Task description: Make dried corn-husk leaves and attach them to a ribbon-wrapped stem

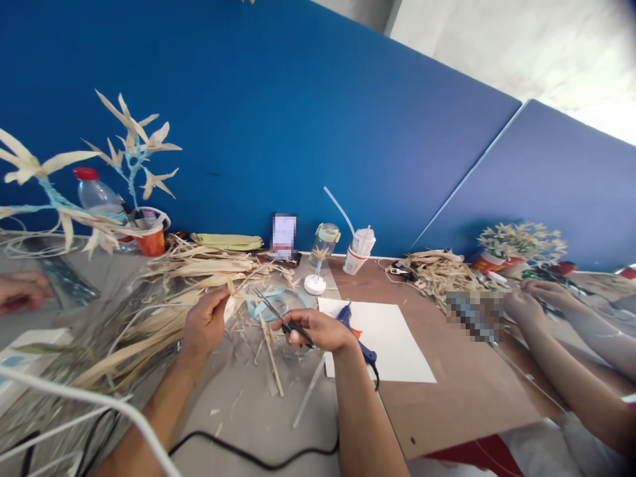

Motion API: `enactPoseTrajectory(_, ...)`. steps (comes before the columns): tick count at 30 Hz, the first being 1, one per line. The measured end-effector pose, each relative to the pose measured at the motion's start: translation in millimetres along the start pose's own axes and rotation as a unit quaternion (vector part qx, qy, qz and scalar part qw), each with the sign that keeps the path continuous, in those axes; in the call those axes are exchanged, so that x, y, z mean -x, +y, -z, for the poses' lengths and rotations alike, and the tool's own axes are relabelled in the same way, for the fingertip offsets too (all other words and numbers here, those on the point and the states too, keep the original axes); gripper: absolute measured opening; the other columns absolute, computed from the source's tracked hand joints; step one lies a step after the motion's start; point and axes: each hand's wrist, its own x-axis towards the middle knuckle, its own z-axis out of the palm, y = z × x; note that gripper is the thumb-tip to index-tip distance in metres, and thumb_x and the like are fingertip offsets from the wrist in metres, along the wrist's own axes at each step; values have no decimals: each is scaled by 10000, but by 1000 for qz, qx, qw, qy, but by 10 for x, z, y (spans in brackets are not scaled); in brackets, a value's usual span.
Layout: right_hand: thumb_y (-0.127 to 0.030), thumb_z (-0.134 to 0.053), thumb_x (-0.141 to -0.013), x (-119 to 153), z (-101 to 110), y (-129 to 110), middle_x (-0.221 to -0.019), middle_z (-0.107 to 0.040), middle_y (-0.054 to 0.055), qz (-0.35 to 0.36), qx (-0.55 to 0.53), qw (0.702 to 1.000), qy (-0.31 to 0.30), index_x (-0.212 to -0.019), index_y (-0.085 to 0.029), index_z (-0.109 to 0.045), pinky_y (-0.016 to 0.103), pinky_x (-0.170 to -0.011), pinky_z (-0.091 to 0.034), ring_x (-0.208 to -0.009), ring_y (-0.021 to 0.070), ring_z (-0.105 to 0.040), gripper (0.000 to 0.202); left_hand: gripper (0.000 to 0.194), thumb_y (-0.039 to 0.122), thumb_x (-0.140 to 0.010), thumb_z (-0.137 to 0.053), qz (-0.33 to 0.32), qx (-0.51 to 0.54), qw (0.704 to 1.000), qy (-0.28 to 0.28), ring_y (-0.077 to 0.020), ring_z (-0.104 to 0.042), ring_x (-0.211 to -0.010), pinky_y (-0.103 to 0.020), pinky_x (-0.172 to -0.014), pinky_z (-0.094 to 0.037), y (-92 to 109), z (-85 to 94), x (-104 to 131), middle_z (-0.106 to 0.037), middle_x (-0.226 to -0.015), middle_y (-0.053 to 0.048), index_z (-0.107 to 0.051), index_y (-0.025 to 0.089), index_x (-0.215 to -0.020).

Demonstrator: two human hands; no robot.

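Note:
My left hand (205, 322) is closed, pinching a small pale strip of dried corn husk (230, 307) between thumb and fingers. Black-handled scissors (271, 306) are gripped in my right hand (314, 328), their blades aimed up and left toward the husk. A gap shows between the blade tips and the husk. Behind the scissors lies a loose coil of light blue ribbon (268, 303). Thin husk scraps (271, 354) are scattered below my hands. A blue glue gun (366, 352) rests on a white sheet (402, 351) right of my right hand.
Dried husks (203, 265) pile up at left. A small husk flower on a white base (315, 285), a jar (328, 242) and a phone (284, 237) stand at the back. A black cable (258, 457) crosses the front. Other people's hands (527, 308) are at right and far left.

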Motion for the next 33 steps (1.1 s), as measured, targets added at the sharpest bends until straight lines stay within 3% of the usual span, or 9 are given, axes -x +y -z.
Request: enactPoseTrajectory(33,-598,-712,-684,2,-17,-48,-582,-496,-52,-3,-10,1000,-17,-977,-138,-651,224,-516,-287,-530,83,-402,549,203,284,-779,-552,-45,16,999,-18,-229,-681,-831,-341,-807,-525,-62,-22,2,-749,-878,-87,-717,180,-837)
